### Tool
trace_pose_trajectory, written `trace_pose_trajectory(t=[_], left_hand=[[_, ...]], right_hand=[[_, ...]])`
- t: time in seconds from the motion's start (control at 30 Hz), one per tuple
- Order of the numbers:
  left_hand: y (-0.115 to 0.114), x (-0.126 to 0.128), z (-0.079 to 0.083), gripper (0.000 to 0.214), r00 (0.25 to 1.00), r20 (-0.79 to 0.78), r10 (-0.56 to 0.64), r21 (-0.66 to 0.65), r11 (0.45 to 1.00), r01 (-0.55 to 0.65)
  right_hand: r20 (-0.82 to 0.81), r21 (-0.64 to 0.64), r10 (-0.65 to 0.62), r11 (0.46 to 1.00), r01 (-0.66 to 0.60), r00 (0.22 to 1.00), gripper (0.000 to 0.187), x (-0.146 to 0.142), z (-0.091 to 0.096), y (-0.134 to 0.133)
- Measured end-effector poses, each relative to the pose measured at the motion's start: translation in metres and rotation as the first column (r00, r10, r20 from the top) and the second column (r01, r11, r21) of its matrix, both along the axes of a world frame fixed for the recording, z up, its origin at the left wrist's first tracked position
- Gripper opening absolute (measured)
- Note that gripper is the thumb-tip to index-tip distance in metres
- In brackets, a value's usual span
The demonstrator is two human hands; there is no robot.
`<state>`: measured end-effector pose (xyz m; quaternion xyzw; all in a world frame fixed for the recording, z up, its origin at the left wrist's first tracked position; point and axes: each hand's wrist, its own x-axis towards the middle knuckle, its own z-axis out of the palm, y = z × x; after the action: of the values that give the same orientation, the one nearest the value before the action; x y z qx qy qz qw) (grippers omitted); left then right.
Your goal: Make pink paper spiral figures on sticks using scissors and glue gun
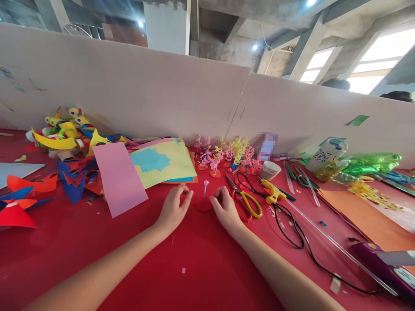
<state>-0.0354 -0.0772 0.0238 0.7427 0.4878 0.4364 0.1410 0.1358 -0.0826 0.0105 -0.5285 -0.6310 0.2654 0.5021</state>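
Observation:
On the red table, a thin pale-blue stick (205, 190) with a small pink tip stands upright on a round red paper disc (203, 204). My left hand (175, 208) is just left of it, fingers loosely curled, the thumb a little apart from them. To its right is my right hand (226, 211), bent in much the same way. Neither hand touches the stick, and I see nothing held in them. Close beside my right hand lie scissors (249, 203) with red and yellow handles. Small pink and yellow curled paper pieces (231, 153) on round bases are grouped behind.
Left are a pink sheet (119, 177), stacked coloured paper (165, 168) and paper crafts (68, 134). Right are a yellow glue gun (272, 192) with a black cord, a paper cup (270, 171), a clear rod (343, 248), orange sheets (366, 216) and a purple device (376, 259). A white partition (129, 90) stands behind.

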Motion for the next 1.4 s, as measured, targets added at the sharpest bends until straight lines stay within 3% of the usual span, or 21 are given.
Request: trace_pose_trajectory(t=[0.17, 0.23, 0.3, 0.37, 0.4, 0.5, 0.63, 0.77, 0.93, 1.03, 1.17, 1.4], left_hand=[[0.001, -0.021, 0.017, 0.031, 0.99, 0.066, 0.124, -0.125, 0.986, -0.115], [0.005, -0.037, 0.025, 0.038, 0.985, 0.004, 0.17, -0.143, 0.975, -0.168], [0.01, -0.056, 0.033, 0.047, 0.978, -0.089, 0.187, -0.138, 0.971, -0.197], [0.015, -0.078, 0.038, 0.045, 0.957, -0.242, 0.162, -0.022, 0.985, -0.173], [0.017, -0.089, 0.038, 0.04, 0.927, -0.325, 0.187, 0.052, 0.982, -0.18], [0.019, -0.12, 0.028, 0.052, 0.81, -0.51, 0.289, 0.155, 0.957, -0.244], [0.007, -0.146, 0.004, 0.068, 0.7, -0.653, 0.288, 0.109, 0.951, -0.289], [-0.014, -0.149, -0.008, 0.077, 0.711, -0.65, 0.268, 0.103, 0.958, -0.268], [-0.042, -0.136, -0.004, 0.079, 0.679, -0.696, 0.235, 0.038, 0.956, -0.291], [-0.062, -0.127, 0.0, 0.076, 0.675, -0.714, 0.184, -0.018, 0.96, -0.28], [-0.09, -0.112, 0.005, 0.066, 0.724, -0.683, 0.093, -0.064, 0.98, -0.186], [-0.125, -0.075, 0.007, 0.059, 0.811, -0.567, -0.146, -0.222, 0.975, 0.02]], right_hand=[[-0.005, 0.184, -0.025, 0.983, 0.026, 1.0, 0.033, 0.004, 0.007, -0.015], [0.165, 0.309, 0.073, 0.943, -0.122, 0.984, 0.036, 0.004, 0.012, -0.024], [0.387, 0.393, 0.198, 0.848, -0.355, 0.901, 0.036, 0.002, 0.018, -0.033], [0.522, 0.399, 0.279, 0.755, -0.52, 0.806, 0.03, -0.002, 0.022, -0.041], [0.544, 0.388, 0.3, 0.738, -0.552, 0.783, 0.026, -0.005, 0.024, -0.044], [0.54, 0.332, 0.316, 0.771, -0.543, 0.78, 0.028, -0.011, 0.025, -0.045], [0.559, 0.273, 0.274, 0.83, -0.486, 0.782, 0.024, -0.015, 0.022, -0.037], [0.597, 0.286, 0.076, 0.91, -0.301, 0.798, 0.011, -0.016, 0.016, -0.029], [0.515, 0.273, -0.163, 0.962, 0.019, 0.842, 0.02, -0.012, 0.0, -0.019], [0.417, 0.176, -0.174, 0.978, 0.108, 0.892, 0.024, -0.008, -0.009, -0.01], [0.392, 0.063, -0.121, 0.992, 0.105, 0.912, 0.037, -0.002, -0.012, 0.004], [0.373, -0.082, -0.032, 0.994, 0.068, 0.927, 0.016, 0.001, -0.006, 0.016]])
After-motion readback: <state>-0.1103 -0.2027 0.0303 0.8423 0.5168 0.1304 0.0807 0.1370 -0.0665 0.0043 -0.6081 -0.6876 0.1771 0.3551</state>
